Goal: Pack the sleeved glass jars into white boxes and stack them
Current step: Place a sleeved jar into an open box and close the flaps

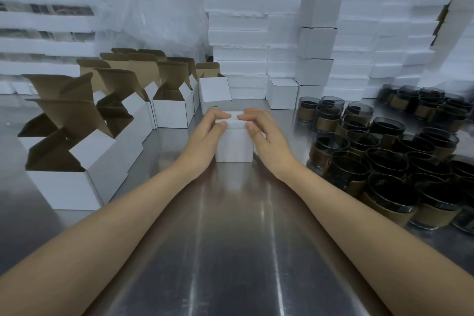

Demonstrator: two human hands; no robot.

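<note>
- One white box [234,143], lid down, at the middle of the tabletop [230,238], between the two hands.
- Two hands: left hand [205,136] and right hand [264,136], each curled over the lid, fingertips on top, thumbs against the near top edge, pinching it from both sides.
- Open boxes [84,161] along the left edge: about nine, brown flaps up, packed in rows; rear ones overlapping, so no firm count.
- Closed boxes at the far edge: a stack [318,42] of four, with a single box [282,93] just beside its foot.
- One flap-up box [215,95] just behind the held one.
- Sleeved jars [359,161] at the right edge: well over twenty, dark glass, brown sleeves, shoulder to shoulder; a far cluster [423,102] toward the far right corner, apart from the first.
- Open room: a bare steel strip from the near edge up to the held box, between the forearms; narrower gaps on either side.
- Beyond the far edge: foam slabs [238,33] piled high, and a plastic bag [159,7].
</note>
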